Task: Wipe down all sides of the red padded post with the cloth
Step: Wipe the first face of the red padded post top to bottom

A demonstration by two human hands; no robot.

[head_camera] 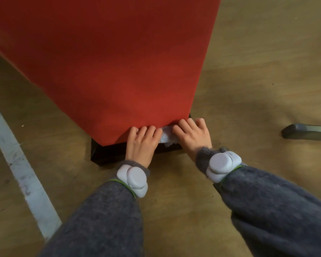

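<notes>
cloth (167, 135) pressed low-centre against foot of red padded post (119, 62) by flat-fingered right hand (192, 136), left hand (141, 144) likewise flat just beside, post's long axis rising toward frame top.

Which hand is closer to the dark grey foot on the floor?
Right. The right hand rests on the white crumpled cloth, left of the dark grey foot; the left hand lies farther left, beyond the cloth.

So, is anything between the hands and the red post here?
Only the cloth, pressed against the bottom edge of the red post between the left hand and the right hand. Nothing else visible.
</notes>
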